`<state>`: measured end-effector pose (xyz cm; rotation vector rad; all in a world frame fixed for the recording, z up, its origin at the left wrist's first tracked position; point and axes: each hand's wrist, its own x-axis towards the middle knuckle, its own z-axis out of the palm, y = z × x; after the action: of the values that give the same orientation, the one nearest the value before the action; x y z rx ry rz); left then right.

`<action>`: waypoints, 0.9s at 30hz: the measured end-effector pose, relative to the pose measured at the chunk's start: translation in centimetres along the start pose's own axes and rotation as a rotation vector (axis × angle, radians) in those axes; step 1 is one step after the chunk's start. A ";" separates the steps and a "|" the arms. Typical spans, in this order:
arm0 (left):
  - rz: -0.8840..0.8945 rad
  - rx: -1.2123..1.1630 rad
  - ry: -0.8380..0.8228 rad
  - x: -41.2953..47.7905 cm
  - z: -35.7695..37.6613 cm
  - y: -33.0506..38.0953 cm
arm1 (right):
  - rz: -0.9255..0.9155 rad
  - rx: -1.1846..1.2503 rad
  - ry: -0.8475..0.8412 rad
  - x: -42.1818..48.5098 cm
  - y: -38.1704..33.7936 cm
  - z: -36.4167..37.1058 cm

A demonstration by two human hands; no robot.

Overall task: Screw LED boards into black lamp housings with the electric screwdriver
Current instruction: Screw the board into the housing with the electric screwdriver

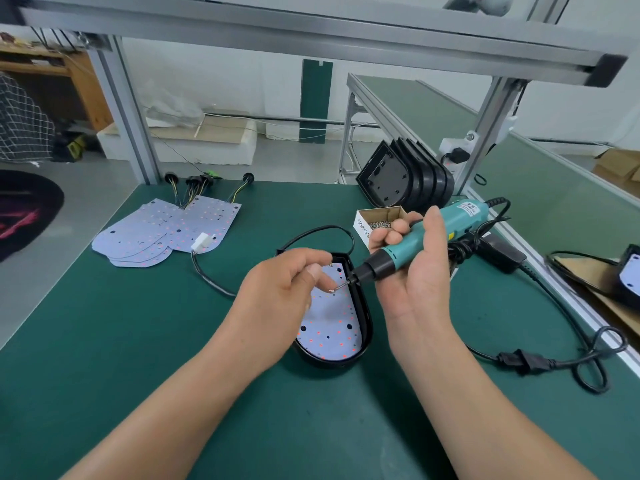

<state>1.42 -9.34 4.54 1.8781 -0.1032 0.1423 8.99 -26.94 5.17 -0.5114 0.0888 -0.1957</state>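
A black lamp housing (366, 318) lies on the green bench with a white LED board (332, 336) seated inside it. My right hand (420, 268) grips a teal electric screwdriver (415, 239), tilted down to the left, its bit tip (341, 285) just above the board. My left hand (287, 291) hovers over the board's upper part and pinches a small screw (331, 290) at the bit tip. The hand hides part of the board.
Several loose LED boards (166, 230) with wire leads lie at the back left. A small cardboard box of screws (379, 221) sits behind the housing. Stacked black housings (405, 176) stand at the back right. The screwdriver's black cord and plug (519, 362) loop on the right.
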 end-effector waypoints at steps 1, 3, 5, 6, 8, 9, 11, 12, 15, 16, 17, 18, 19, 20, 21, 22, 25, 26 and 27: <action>0.009 -0.005 0.048 0.2 -0.3 -0.2 | -0.001 -0.005 -0.004 0.0 -0.1 -0.1; -0.006 -0.007 0.148 1.0 -1.1 -0.8 | -0.003 -0.028 -0.015 0.1 -0.2 -0.3; -0.058 0.049 0.212 1.9 -1.7 -1.6 | -0.002 -0.063 -0.033 0.0 -0.2 -0.4; -0.092 0.058 0.216 2.3 -1.9 -1.9 | 0.002 -0.081 -0.039 0.0 -0.1 -0.4; -0.156 0.020 0.186 2.6 -2.0 -2.3 | 0.010 -0.110 -0.050 -0.1 0.0 -0.5; -0.166 0.028 0.173 2.7 -2.0 -2.4 | 0.012 -0.120 -0.054 -0.1 0.0 -0.5; -0.145 0.068 0.153 2.7 -2.2 -2.4 | 0.011 -0.125 -0.058 -0.1 -0.1 -0.6; -0.124 0.078 0.141 2.6 -2.3 -2.3 | 0.007 -0.120 -0.062 0.1 -0.2 -0.6; -0.034 0.189 0.044 1.9 -2.3 -1.7 | -0.010 -0.124 -0.053 0.4 -0.5 -0.7; 0.005 0.296 0.010 1.5 -2.1 -1.4 | -0.010 -0.128 -0.044 0.5 -0.5 -0.8; 0.053 0.426 -0.014 1.2 -1.8 -1.0 | -0.011 -0.129 -0.032 0.5 -0.5 -0.9; 0.107 0.553 -0.035 0.9 -1.5 -0.6 | -0.012 -0.124 -0.019 0.6 -0.5 -1.0; 0.165 0.666 -0.065 0.8 -1.2 -0.2 | -0.016 -0.114 -0.006 0.7 -0.6 -1.0; 0.223 0.765 -0.109 0.7 -0.9 0.1 | -0.018 -0.103 0.005 0.7 -0.8 -1.0; 0.278 0.849 -0.161 0.7 -0.6 0.3 | -0.017 -0.091 0.012 0.8 -0.9 -1.0; 0.317 0.912 -0.216 0.8 -0.3 0.4 | -0.018 -0.078 0.018 0.9 -1.1 -1.0; 0.364 1.003 -0.342 1.0 0.4 0.6 | -0.028 -0.046 0.036 1.1 -1.5 -1.1; 0.372 1.033 -0.361 1.1 0.6 0.6 | -0.028 -0.039 0.040 1.2 -1.5 -1.1; 0.375 1.066 -0.371 1.2 0.9 0.7 | -0.028 -0.031 0.044 1.2 -1.6 -1.2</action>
<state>2.59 -10.36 5.09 2.9164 -0.7580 0.1085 9.77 -29.12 4.90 -0.5394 0.1276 -0.2336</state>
